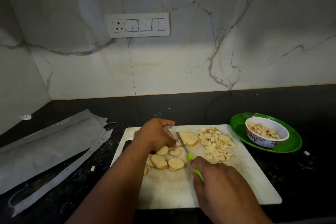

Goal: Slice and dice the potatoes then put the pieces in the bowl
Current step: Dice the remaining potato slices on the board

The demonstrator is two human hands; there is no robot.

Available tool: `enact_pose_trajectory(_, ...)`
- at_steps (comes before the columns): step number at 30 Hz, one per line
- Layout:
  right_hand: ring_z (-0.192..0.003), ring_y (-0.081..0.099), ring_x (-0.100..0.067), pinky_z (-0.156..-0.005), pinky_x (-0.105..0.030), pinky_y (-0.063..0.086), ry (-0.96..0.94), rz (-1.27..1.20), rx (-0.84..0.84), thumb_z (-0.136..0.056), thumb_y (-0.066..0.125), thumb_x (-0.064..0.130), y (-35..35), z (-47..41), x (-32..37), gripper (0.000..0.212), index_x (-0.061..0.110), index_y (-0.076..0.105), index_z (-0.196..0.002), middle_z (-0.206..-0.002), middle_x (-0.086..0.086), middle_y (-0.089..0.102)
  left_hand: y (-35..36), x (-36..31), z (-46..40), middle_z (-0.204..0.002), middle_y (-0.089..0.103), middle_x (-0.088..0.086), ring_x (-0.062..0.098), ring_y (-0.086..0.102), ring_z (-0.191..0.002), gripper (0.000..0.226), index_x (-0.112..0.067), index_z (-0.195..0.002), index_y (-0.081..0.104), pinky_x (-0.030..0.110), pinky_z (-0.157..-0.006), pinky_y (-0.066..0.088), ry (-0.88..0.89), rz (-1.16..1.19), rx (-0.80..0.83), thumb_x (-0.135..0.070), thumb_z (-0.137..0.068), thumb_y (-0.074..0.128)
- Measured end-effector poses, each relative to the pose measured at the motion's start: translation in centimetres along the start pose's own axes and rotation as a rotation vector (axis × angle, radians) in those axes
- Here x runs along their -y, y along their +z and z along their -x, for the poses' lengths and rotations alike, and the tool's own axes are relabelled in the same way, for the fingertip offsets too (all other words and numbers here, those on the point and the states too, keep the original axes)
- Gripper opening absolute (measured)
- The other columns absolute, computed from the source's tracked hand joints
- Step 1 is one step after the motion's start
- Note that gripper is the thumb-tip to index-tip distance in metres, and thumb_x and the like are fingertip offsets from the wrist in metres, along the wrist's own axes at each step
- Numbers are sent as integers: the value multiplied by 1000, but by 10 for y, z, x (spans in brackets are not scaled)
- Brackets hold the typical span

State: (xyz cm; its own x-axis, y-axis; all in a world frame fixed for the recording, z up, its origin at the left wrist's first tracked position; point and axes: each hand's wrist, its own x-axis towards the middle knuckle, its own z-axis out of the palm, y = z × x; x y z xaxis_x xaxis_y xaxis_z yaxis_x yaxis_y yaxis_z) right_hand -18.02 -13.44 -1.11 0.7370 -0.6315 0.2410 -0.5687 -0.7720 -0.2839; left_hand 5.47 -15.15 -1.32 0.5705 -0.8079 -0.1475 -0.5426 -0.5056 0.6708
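On the white cutting board (236, 183) lie several round potato slices (163, 160) near its left side, one thicker slice (190, 138) at the back, and a heap of diced potato (216, 143) to the right. My left hand (156, 134) rests over the back of the slices, fingertips down on the board beside the blade. My right hand (212, 174) grips the green handle of a small knife (183, 146), whose blade lies between the slices and the thick slice. A flowered bowl (267, 139) holding diced potato stands on a green plate (241, 131) to the right.
Grey plastic bags (51, 151) lie on the black counter (181, 107) to the left of the board. Small potato scraps (92, 168) lie on the counter. A marble wall with a switch panel (138, 24) rises behind.
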Motion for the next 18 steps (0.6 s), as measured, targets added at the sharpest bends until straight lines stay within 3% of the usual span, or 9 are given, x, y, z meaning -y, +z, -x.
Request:
enact_pose_trajectory(6, -104, 59, -14, -86, -28, 48, 30, -60, 25, -99, 45, 42, -7, 5, -7, 32, 42, 42, -131, -109, 5, 62, -3, -6, 1, -117, 73, -5, 20, 67, -114, 81, -32, -141, 61, 46, -105, 54, -38, 15, 29, -23, -70, 96)
enact_pose_trajectory(13, -96, 56, -10, -79, -25, 45, 43, -102, 10, -96, 48, 43, -10, 9, -9, 30, 44, 43, -125, -101, 8, 59, -6, -9, 7, -111, 71, -9, 17, 66, -114, 80, -32, -146, 57, 44, -110, 50, 23, -34, 73, -24, -75, 93)
enact_pose_trajectory(16, -104, 58, -16, -80, -28, 43, 22, -62, 16, -98, 46, 39, -5, 11, -3, 34, 41, 41, -132, -109, 6, 60, -6, -3, 12, -106, 71, -10, 12, 68, -106, 68, -36, -138, 64, 41, -108, 51, 71, 8, 94, -25, -77, 91)
enact_pose_trajectory(18, -106, 57, -17, -79, -29, 43, 18, -55, 24, -99, 46, 40, -7, 10, -3, 35, 41, 40, -134, -111, 5, 60, -4, 1, 12, -111, 73, -13, 7, 66, -108, 47, -44, -124, 72, 41, -108, 52, 89, 25, 74, -40, -81, 87)
